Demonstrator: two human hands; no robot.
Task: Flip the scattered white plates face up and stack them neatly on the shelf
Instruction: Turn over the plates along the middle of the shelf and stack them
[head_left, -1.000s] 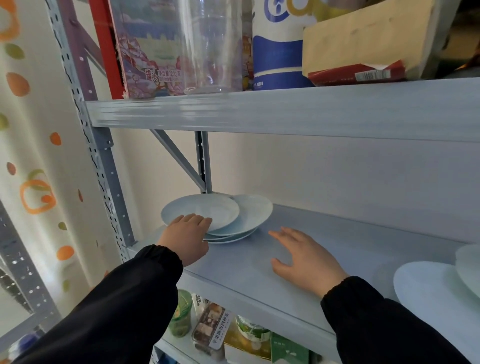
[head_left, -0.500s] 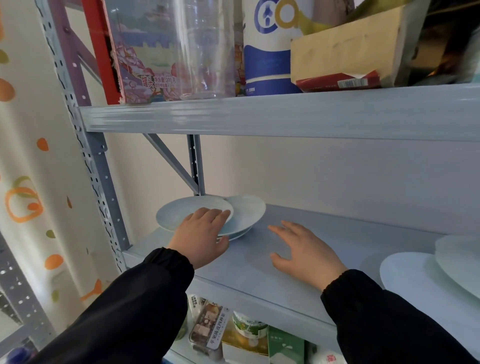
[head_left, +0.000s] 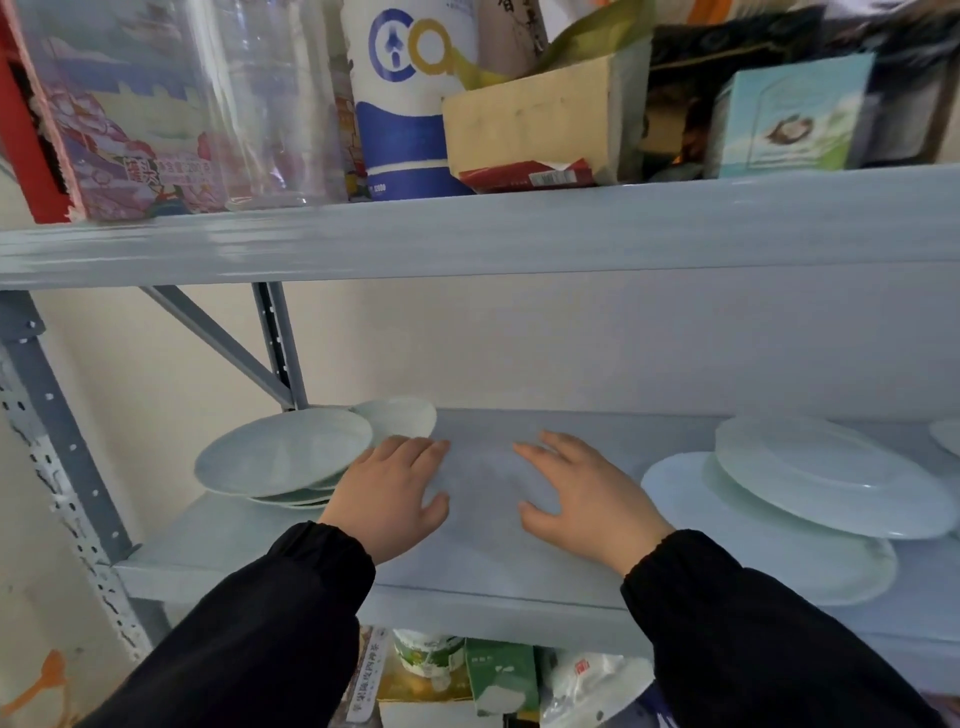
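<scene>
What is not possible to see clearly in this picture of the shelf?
Head view only.
1. Left pile of white plates: lower plates hidden under the top one, count unclear.
2. White plate at far right: cut off by the frame edge.
3. Light blue box on upper shelf: print blurred.

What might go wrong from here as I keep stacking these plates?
The left pile of white plates is fanned out rather than aligned, and your left hand right beside it might knock the top one loose. On the right, the upper white plate sits tilted across the larger white plate, which reaches close to the front edge of the grey shelf. A careless pull might send both off.
</scene>
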